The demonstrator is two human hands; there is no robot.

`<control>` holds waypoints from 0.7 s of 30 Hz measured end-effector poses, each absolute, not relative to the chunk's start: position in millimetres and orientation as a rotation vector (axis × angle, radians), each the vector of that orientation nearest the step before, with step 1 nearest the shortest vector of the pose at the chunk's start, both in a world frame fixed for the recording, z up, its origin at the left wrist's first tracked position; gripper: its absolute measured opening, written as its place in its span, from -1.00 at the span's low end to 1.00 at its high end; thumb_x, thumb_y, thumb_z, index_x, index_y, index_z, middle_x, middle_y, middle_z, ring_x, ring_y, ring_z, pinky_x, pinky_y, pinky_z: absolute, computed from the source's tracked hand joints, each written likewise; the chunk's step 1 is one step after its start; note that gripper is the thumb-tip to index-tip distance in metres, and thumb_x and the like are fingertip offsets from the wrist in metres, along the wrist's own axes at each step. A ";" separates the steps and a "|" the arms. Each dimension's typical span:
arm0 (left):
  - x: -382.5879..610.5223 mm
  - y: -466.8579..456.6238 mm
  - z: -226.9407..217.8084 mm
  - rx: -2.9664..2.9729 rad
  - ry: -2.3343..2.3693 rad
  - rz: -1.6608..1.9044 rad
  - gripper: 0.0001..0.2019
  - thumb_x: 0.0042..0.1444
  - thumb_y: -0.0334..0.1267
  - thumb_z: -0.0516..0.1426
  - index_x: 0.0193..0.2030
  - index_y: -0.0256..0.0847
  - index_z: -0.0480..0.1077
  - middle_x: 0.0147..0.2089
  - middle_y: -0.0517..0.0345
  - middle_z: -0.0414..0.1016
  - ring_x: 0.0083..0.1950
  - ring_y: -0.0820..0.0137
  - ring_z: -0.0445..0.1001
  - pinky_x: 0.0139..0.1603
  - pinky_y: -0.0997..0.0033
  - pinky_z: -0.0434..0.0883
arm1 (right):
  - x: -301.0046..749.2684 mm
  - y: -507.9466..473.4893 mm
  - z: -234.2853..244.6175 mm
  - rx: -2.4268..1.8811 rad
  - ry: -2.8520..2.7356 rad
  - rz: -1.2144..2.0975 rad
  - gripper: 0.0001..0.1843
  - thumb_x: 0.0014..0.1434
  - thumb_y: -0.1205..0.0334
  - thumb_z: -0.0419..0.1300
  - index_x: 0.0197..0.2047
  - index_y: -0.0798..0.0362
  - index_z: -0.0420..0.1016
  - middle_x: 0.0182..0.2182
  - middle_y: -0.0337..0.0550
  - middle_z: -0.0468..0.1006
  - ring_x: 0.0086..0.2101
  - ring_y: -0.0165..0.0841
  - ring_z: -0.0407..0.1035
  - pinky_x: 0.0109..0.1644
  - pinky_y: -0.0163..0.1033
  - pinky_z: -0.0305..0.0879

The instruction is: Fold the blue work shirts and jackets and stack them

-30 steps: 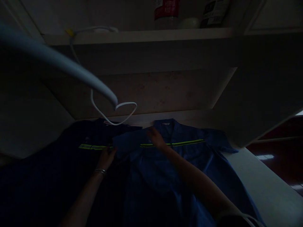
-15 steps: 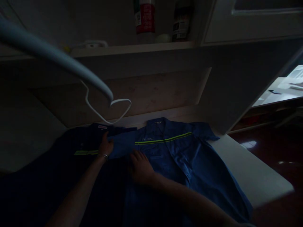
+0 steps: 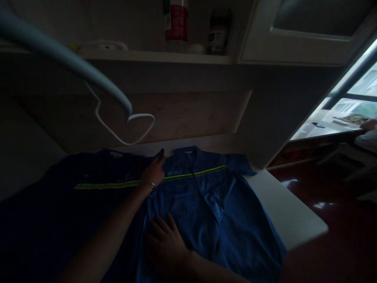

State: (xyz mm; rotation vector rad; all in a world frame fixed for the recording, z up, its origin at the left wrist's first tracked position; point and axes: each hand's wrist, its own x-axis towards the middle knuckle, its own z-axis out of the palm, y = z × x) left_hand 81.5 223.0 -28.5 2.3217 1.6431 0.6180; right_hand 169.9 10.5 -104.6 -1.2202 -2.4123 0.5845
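A blue short-sleeved shirt (image 3: 224,212) with a bright yellow-green stripe across the chest lies flat, front up, on a white table (image 3: 288,212). My left hand (image 3: 153,171), with a thin bracelet at the wrist, rests near the collar on the shirt's left shoulder, fingers stretched out along the cloth. Lower down, my right hand (image 3: 165,243) lies flat on the shirt's front with fingers spread. A darker navy shirt (image 3: 73,196) with the same kind of stripe lies to the left, touching the blue one.
A pale curved hose (image 3: 73,67) hangs over the upper left, trailing a white cable loop (image 3: 129,133). On the shelf above stand a red-labelled bottle (image 3: 176,23) and a dark bottle (image 3: 218,31). Another person's hand (image 3: 369,125) shows at a lit desk (image 3: 324,127), far right.
My right hand slid down the blue shirt toward me and flattened. My left hand moved right onto the shirt's shoulder, and the sleeve no longer lies spread over the navy shirt.
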 end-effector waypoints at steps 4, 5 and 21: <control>129.5 198.3 -43.8 2.347 1.616 0.600 -0.49 0.29 -0.03 -0.04 0.36 0.02 0.21 0.29 -0.08 0.33 0.09 0.18 0.50 0.09 0.19 0.43 | 170.6 14.1 -115.8 -1.190 -2.358 0.596 -0.55 0.35 -0.09 0.01 0.19 -0.09 0.35 0.29 -0.06 0.30 0.34 -0.10 0.00 0.37 0.39 -0.26; 133.5 195.5 -47.6 2.342 1.649 0.625 -0.48 0.31 -0.01 -0.10 0.36 -0.05 0.20 0.27 -0.12 0.35 0.09 0.17 0.49 0.09 0.17 0.43 | 170.8 15.7 -119.1 -1.169 -2.349 0.611 -0.56 0.34 -0.09 0.03 0.19 -0.11 0.35 0.27 -0.09 0.33 0.33 -0.12 0.03 0.37 0.37 -0.27; 105.9 192.0 -125.0 2.551 1.844 0.206 -0.42 0.31 -0.03 -0.22 0.38 -0.15 0.19 0.45 -0.05 0.13 0.45 0.04 0.08 0.39 -0.27 -0.05 | 339.6 56.8 -48.2 -1.298 -1.035 1.591 -0.50 0.17 -0.08 0.20 0.06 0.06 0.47 -0.11 -0.03 0.62 -0.22 -0.22 0.55 -0.02 -0.04 0.45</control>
